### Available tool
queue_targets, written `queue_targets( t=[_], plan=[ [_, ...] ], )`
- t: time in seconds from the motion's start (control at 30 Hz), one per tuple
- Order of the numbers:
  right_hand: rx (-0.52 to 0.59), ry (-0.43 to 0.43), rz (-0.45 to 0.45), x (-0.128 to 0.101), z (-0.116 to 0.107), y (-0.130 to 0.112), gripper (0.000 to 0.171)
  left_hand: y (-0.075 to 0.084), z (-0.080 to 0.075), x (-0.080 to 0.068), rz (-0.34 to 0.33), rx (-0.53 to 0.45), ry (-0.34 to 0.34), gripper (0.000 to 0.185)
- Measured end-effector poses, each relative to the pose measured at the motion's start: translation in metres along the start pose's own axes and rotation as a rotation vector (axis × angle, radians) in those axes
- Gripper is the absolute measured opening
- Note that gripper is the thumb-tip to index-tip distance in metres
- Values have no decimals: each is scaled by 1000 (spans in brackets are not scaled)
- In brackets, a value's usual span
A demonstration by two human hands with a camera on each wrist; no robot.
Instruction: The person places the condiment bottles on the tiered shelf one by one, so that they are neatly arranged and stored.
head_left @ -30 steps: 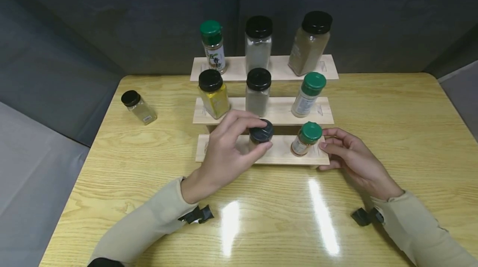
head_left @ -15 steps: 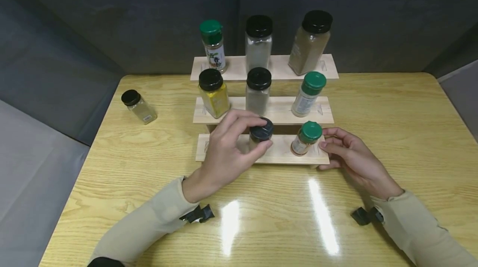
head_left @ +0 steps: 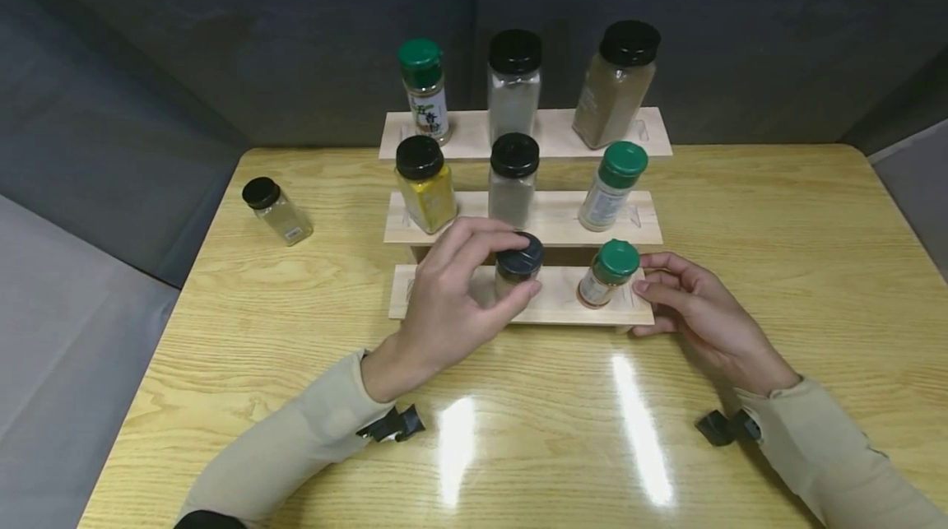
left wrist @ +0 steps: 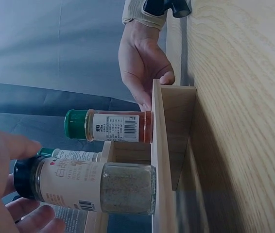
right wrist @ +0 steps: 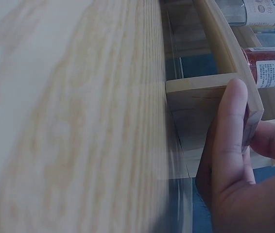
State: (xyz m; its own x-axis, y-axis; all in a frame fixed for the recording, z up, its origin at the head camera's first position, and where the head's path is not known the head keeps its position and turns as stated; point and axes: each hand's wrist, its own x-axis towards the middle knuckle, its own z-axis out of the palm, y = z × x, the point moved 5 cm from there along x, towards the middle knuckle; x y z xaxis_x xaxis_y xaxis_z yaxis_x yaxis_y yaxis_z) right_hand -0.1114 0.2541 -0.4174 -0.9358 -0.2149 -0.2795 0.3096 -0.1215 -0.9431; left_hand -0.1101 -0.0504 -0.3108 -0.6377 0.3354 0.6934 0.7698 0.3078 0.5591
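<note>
A black-capped spice jar (head_left: 516, 270) is gripped around its lid by the curled fingers and thumb of the left hand (head_left: 452, 299); the jar stands upright on the lowest step of a three-tier wooden rack (head_left: 518, 308), roughly at the step's middle. In the left wrist view the same jar (left wrist: 96, 186) is seen with its base on the step board, pale grey powder showing through the glass. The right end of that lowest step is held by the right hand (head_left: 699, 311), with the thumb pressed on the front edge and the fingers curled behind the board, as the right wrist view shows (right wrist: 234, 160). Just beside this hand a small green-capped jar (head_left: 607, 274) of red spice is seen on the same step, apart from the black-capped jar. Six more jars are ranged on the two upper steps, and a lone black-capped jar (head_left: 276, 211) is set on the table (head_left: 778, 266) well to the left of the rack
</note>
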Motion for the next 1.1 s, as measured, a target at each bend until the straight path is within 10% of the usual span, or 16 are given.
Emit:
queue_targets(
  t=[0.43,0.67,1.1],
  plan=[
    [15,6,18,-1,1,0,24,0,-15,-3,22,-65,75,32],
    [10,7,22,-1,1,0,24,-12,-48,-6,69,-91,253,20],
    [12,-10,16,0,1,0,23,-52,-118,-30,-98,38,411,32]
  ],
)
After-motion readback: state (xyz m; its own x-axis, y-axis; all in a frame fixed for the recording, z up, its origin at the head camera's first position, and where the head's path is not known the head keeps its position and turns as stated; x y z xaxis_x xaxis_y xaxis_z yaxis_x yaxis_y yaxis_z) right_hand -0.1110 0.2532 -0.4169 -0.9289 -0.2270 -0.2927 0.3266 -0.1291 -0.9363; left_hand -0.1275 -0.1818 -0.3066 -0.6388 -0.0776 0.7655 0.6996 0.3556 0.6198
